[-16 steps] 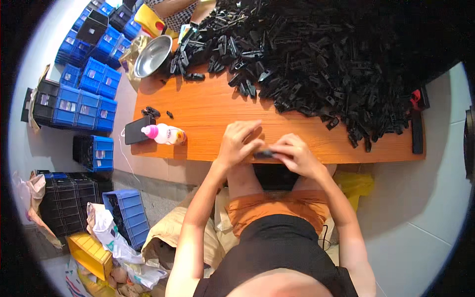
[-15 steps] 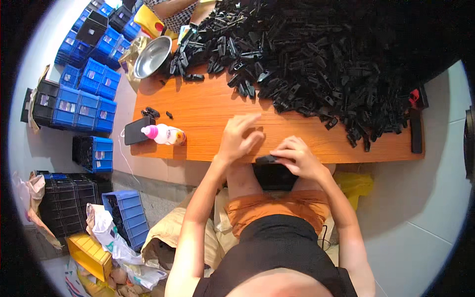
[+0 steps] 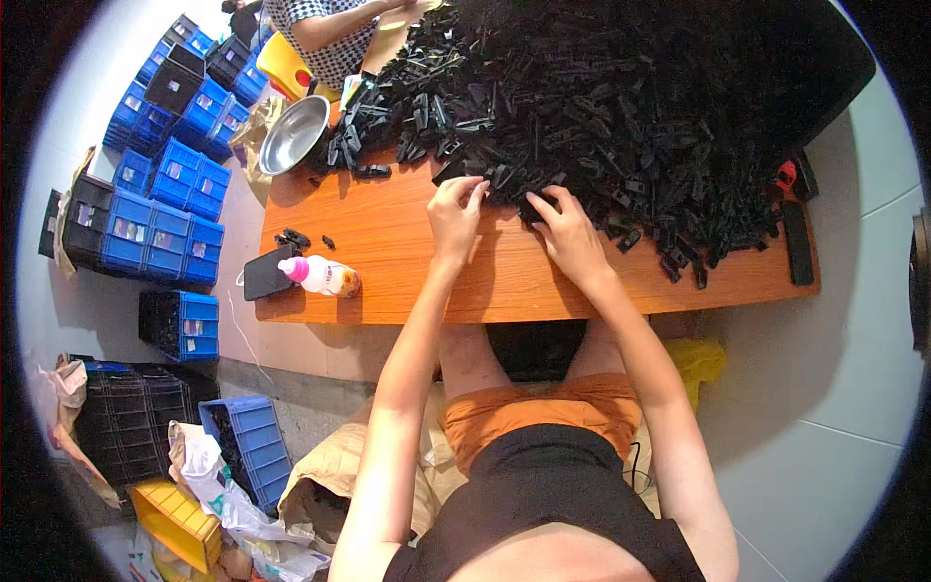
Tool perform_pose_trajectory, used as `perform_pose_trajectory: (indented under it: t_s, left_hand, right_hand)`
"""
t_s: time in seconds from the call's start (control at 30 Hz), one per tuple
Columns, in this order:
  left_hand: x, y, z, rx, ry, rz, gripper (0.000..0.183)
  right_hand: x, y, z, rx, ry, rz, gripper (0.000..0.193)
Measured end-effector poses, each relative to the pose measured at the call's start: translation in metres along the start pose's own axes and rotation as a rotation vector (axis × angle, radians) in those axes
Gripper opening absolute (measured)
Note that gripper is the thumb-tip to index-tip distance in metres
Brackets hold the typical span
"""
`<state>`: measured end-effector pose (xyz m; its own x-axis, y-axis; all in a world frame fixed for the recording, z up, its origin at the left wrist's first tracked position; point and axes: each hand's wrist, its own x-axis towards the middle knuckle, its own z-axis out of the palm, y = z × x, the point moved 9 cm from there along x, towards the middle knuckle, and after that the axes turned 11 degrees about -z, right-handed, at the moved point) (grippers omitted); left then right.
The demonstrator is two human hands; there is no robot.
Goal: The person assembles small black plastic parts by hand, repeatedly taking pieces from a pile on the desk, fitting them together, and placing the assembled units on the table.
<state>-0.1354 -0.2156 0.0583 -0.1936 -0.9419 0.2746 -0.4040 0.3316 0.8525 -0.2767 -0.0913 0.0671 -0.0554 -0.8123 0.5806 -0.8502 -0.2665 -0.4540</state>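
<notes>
A big heap of black plastic parts (image 3: 621,126) covers the far side of the wooden table (image 3: 398,281). My left hand (image 3: 456,218) is at the heap's near edge, its fingers curled and its thumb and fingertips drawn together. Whatever lies between those fingertips is too small to make out; dark parts sit just beyond them. To its right, my right hand (image 3: 570,238) has its thumb and bent fingers around a black plastic part (image 3: 529,210) at the border of the heap. Neighbouring parts partly hide its shape.
A pink-capped bottle (image 3: 325,275), a dark phone-like slab (image 3: 267,275) and a few small black parts (image 3: 291,238) lie at the left. Farther back is a metal bowl (image 3: 295,136). Blue crates (image 3: 160,233) line the left wall. Another person's arm (image 3: 335,24) shows across the table.
Both hands have moved forward from the table's near edge to the heap. The black part earlier in my right hand at that edge no longer shows there. My left hand's fingers have closed.
</notes>
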Motion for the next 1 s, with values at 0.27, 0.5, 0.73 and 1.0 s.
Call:
perform_pose_trajectory:
  t_s: [0.27, 0.5, 0.73, 1.0]
  left_hand:
    - [0.013, 0.007, 0.026, -0.015, 0.048, 0.037, 0.029]
    - [0.001, -0.003, 0.03, -0.011, 0.019, 0.056, 0.026]
    - [-0.017, -0.003, 0.027, 0.091, 0.024, 0.077, 0.033]
    - [-0.005, 0.005, 0.027, 0.057, 0.017, 0.094, 0.033]
  right_hand:
    - [-0.001, -0.013, -0.012, 0.038, 0.066, -0.216, 0.045]
    - [-0.042, 0.003, -0.018, 0.482, -0.011, -0.065, 0.034]
    - [-0.049, -0.001, -0.001, 0.588, -0.219, 0.16, 0.045]
    - [-0.034, -0.007, 0.0, 0.472, -0.195, -0.006, 0.035]
